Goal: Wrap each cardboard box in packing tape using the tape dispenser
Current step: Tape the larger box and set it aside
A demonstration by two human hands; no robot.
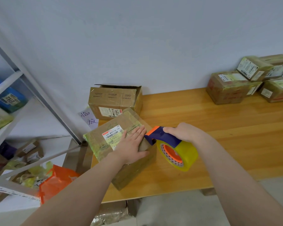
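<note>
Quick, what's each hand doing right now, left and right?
Left hand: open, fingers flat, pressing on the cardboard box.
Right hand: closed around the tape dispenser handle, dispenser nose at the box.

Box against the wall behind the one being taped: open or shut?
Open. The back box has its top flaps standing up, unsealed; what is inside cannot be seen.

Label (111, 134) partly under left hand (131, 144)

An open box (115, 101) stands behind the nearer box (114, 141); stacked boxes (250, 79) far right.
</note>
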